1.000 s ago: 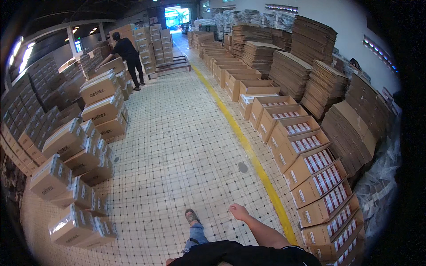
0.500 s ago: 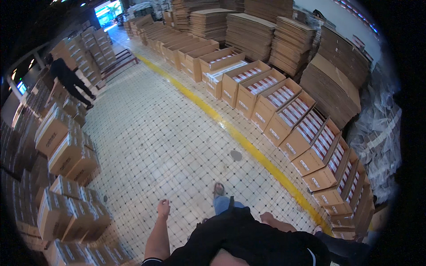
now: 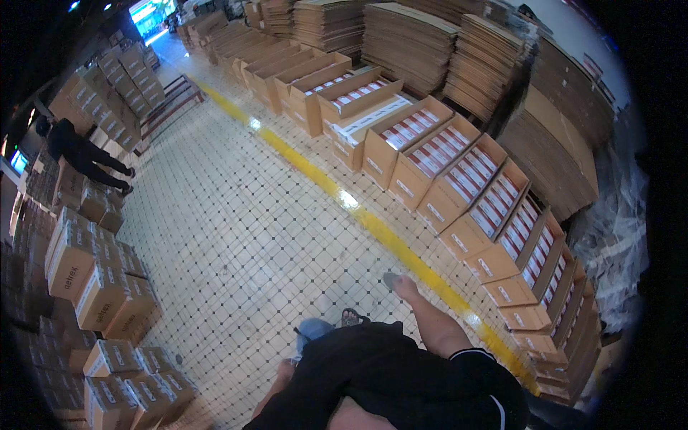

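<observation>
Floor (image 3: 229, 236), tiled and yellow-striped, parts carton rows (image 3: 433, 208); left hand's (image 3: 287, 368) and right hand's (image 3: 405, 288) grip, apart or together, I cannot tell.

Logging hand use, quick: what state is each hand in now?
Left hand: small, unclear; its state cannot be told.
Right hand: nothing visibly held; open or closed cannot be told.

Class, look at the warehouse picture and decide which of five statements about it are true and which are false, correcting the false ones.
1. A yellow line runs beside the row of open cartons. True.
2. The person's right hand carries a sealed box. False: no box is in it.
3. A co-worker in dark clothes is at the picture's left. True.
4. The floor is plain grey concrete. False: it is pale tiling with small dark marks.
5. Stacks of flattened cardboard stand behind the open cartons. True.
</observation>
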`<state>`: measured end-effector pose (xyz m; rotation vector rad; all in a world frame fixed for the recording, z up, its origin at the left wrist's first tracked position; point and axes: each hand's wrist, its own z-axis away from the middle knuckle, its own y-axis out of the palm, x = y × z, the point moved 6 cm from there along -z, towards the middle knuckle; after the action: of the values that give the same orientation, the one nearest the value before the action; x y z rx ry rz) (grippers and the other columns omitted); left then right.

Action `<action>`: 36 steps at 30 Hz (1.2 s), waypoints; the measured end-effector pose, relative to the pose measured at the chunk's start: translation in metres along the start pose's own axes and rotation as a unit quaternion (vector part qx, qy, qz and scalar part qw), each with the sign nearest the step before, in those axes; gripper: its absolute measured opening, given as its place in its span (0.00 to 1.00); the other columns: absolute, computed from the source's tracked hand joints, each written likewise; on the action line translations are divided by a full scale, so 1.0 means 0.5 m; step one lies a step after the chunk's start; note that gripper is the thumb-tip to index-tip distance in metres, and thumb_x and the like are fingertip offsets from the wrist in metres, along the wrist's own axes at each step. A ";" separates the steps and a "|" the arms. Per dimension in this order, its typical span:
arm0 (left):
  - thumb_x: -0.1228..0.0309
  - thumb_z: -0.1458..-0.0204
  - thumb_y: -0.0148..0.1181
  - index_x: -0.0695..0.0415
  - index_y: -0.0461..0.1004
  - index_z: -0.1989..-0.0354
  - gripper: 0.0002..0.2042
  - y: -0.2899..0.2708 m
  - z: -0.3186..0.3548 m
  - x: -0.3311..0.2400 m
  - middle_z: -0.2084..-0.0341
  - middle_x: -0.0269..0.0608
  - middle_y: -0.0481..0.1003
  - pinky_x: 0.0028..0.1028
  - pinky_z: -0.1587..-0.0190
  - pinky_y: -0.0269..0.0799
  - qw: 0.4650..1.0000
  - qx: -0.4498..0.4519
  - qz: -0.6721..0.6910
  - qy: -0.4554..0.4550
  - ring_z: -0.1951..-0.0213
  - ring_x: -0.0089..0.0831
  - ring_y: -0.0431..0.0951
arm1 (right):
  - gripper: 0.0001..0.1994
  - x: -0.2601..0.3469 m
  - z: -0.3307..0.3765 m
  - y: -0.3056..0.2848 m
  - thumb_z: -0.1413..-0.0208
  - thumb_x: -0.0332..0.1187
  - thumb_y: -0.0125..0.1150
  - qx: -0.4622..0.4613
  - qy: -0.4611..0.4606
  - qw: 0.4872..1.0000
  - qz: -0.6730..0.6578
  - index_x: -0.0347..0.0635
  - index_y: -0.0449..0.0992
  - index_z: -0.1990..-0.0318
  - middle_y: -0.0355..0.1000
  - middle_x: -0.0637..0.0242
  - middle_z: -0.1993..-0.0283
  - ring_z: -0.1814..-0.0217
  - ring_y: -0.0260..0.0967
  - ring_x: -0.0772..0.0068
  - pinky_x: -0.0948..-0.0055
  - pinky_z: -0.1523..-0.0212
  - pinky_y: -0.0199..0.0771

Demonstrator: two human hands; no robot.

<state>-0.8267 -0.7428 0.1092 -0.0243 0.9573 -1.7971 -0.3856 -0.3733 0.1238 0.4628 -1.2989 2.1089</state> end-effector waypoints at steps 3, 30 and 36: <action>0.61 0.46 0.56 0.64 0.80 0.60 0.17 -0.046 -0.045 -0.055 0.65 0.54 0.80 0.37 0.54 0.74 0.990 -0.015 0.101 -0.096 0.58 0.43 0.80 | 0.17 0.165 -0.132 -0.017 0.46 0.43 0.53 0.025 -0.008 0.998 -0.054 0.40 0.80 0.61 0.78 0.49 0.61 0.55 0.76 0.50 0.59 0.54 0.73; 0.60 0.37 0.48 0.60 0.73 0.60 0.15 -0.735 -1.203 -0.866 0.78 0.37 0.73 0.28 0.72 0.69 0.992 -0.020 0.081 0.093 0.74 0.27 0.72 | 0.18 0.811 -0.882 0.102 0.46 0.44 0.51 0.192 0.005 0.976 0.100 0.41 0.80 0.60 0.76 0.46 0.58 0.54 0.75 0.48 0.57 0.52 0.74; 0.59 0.41 0.53 0.61 0.75 0.57 0.16 -0.743 -1.221 -0.759 0.71 0.45 0.76 0.33 0.66 0.72 0.990 0.080 -0.105 0.040 0.68 0.36 0.76 | 0.19 1.027 -1.123 0.155 0.43 0.49 0.53 0.148 -0.038 0.987 0.043 0.41 0.79 0.62 0.77 0.50 0.62 0.58 0.75 0.48 0.55 0.57 0.73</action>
<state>-1.2121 -0.0322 0.0750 0.0503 0.8910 -2.0786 -0.8108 0.2627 0.1121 0.6270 -1.0663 2.3913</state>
